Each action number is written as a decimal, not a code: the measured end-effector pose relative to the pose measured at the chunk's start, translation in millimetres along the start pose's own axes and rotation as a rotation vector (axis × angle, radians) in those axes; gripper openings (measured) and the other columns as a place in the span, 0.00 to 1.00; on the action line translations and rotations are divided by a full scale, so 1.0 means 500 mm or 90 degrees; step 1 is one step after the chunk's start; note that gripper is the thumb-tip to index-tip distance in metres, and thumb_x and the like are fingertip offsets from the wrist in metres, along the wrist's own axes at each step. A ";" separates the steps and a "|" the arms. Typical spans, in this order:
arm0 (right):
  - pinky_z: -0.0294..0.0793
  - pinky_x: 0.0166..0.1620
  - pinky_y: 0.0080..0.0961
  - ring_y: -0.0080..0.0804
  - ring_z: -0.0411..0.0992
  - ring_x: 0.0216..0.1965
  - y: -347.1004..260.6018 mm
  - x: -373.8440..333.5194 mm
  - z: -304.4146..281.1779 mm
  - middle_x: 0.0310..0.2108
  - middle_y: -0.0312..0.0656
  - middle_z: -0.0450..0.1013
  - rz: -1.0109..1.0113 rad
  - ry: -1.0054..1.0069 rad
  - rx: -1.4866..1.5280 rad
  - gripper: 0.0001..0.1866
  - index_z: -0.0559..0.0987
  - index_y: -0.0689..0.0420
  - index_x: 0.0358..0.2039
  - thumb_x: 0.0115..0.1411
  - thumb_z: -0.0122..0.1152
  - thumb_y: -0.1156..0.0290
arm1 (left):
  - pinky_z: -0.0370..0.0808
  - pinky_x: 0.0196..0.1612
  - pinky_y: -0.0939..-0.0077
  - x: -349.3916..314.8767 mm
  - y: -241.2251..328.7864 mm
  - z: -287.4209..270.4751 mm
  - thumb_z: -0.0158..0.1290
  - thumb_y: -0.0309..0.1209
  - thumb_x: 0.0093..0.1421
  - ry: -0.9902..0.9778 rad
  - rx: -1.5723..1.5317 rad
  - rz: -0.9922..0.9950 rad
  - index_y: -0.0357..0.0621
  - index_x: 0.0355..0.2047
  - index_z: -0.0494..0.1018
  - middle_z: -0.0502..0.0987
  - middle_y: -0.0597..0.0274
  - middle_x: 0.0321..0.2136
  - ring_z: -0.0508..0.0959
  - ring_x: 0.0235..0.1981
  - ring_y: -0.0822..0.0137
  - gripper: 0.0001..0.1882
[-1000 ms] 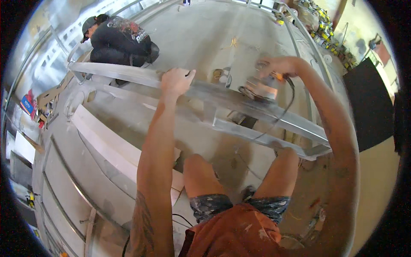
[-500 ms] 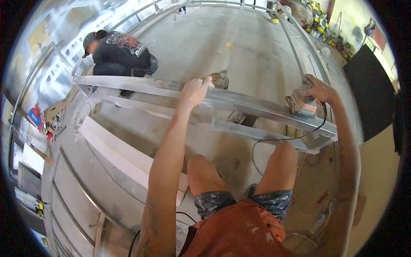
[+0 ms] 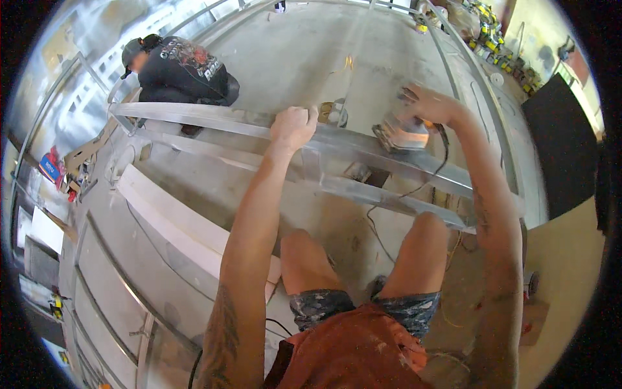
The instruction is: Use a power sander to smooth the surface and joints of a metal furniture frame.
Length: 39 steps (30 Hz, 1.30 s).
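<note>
A long metal frame (image 3: 214, 120) of two parallel rails with cross pieces lies raised in front of me. My left hand (image 3: 293, 127) is closed over its upper rail near the middle. My right hand (image 3: 429, 105) grips a corded orange and grey power sander (image 3: 402, 136), pressed on the same rail to the right of my left hand. The sander's black cord (image 3: 414, 188) hangs down past the lower rail.
Another person (image 3: 184, 68) in a dark shirt and cap crouches at the frame's far left end. A white board (image 3: 175, 227) and metal panels (image 3: 110, 292) lie at lower left. Tools and boxes (image 3: 505, 61) line the far right wall. A dark panel (image 3: 560, 142) stands at right.
My right hand has run the sander along the rail, out to the right and then back left toward my left hand. My left hand has kept hold of the rail.
</note>
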State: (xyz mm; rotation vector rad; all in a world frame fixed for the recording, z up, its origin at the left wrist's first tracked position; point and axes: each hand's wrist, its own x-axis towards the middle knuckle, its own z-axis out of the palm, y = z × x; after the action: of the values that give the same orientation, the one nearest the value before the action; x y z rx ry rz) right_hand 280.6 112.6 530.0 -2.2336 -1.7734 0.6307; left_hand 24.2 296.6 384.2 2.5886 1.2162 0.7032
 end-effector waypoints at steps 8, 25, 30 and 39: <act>0.74 0.48 0.39 0.51 0.76 0.43 -0.119 0.061 0.050 0.48 0.62 0.73 -0.193 0.124 -0.109 0.48 0.63 0.56 0.67 0.49 0.65 0.48 | 0.75 0.42 0.47 -0.013 0.011 0.020 0.38 0.43 0.70 0.244 -0.082 0.043 0.43 0.30 0.78 0.79 0.46 0.30 0.79 0.35 0.41 0.24; 0.73 0.27 0.25 0.29 0.72 0.36 0.162 -0.296 -0.002 0.47 0.44 0.71 0.093 0.195 0.107 0.43 0.63 0.42 0.66 0.50 0.72 0.60 | 0.71 0.43 0.50 0.081 -0.003 -0.019 0.42 0.58 0.68 -0.301 0.001 0.102 0.31 0.35 0.79 0.77 0.33 0.33 0.78 0.37 0.38 0.35; 0.78 0.46 0.38 0.40 0.73 0.51 0.415 -0.437 -0.043 0.54 0.47 0.72 0.115 0.301 0.037 0.45 0.64 0.47 0.65 0.48 0.75 0.58 | 0.68 0.35 0.54 0.066 0.005 -0.001 0.48 0.50 0.68 -0.158 -0.045 0.199 0.33 0.30 0.74 0.74 0.37 0.27 0.72 0.29 0.41 0.27; 0.82 0.40 0.39 0.39 0.74 0.47 0.521 -0.551 -0.071 0.56 0.47 0.72 0.423 0.282 0.098 0.51 0.62 0.47 0.66 0.42 0.79 0.56 | 0.68 0.34 0.60 0.045 0.023 0.021 0.52 0.46 0.66 -0.130 -0.109 0.223 0.34 0.30 0.75 0.76 0.45 0.26 0.73 0.27 0.52 0.23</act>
State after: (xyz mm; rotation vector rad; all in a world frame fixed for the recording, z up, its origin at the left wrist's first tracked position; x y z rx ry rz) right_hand 474.0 -214.4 503.6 -2.5765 -0.7447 0.3151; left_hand 49.5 306.8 386.8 2.6716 0.6224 0.5545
